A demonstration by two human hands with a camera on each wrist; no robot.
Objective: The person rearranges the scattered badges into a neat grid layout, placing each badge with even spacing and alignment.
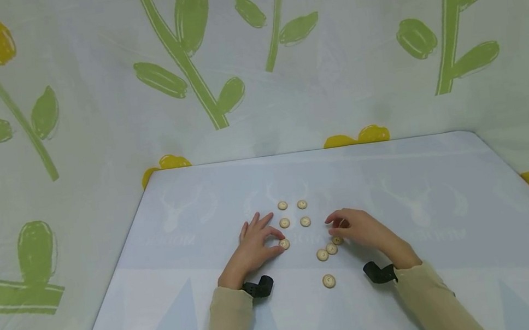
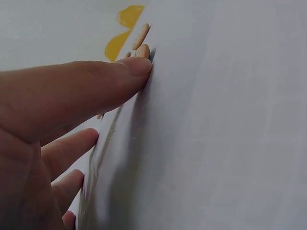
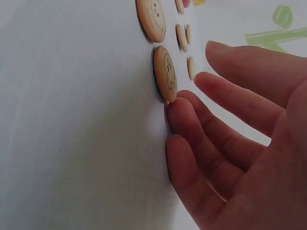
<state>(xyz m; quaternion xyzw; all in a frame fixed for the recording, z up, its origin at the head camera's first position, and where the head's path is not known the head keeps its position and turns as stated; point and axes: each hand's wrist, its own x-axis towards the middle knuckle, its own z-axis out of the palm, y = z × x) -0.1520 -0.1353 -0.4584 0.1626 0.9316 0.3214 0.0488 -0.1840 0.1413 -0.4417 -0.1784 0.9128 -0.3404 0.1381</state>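
My left hand (image 1: 251, 248) pinches a round wooden disc (image 1: 284, 244) between thumb and index finger, its other fingers spread out. In the left wrist view the thumb hides most of that disc (image 2: 142, 51). My right hand (image 1: 358, 226) is over the table with loosely bent fingers, thumb and index apart and nothing between them. Its lower fingers are close by a wooden disc (image 1: 337, 240) bearing a line drawing; whether they touch it I cannot tell. Two more discs, one in the middle (image 1: 331, 248) and one at the left (image 1: 322, 255), make a slanting row with it.
Beyond the hands, discs form two short columns, the left one topped by a disc (image 1: 282, 206), the right one by another (image 1: 302, 204). A single disc (image 1: 329, 281) lies nearer. The pale table (image 1: 164, 320) meets a flower-patterned cloth (image 1: 358, 82) at its back edge.
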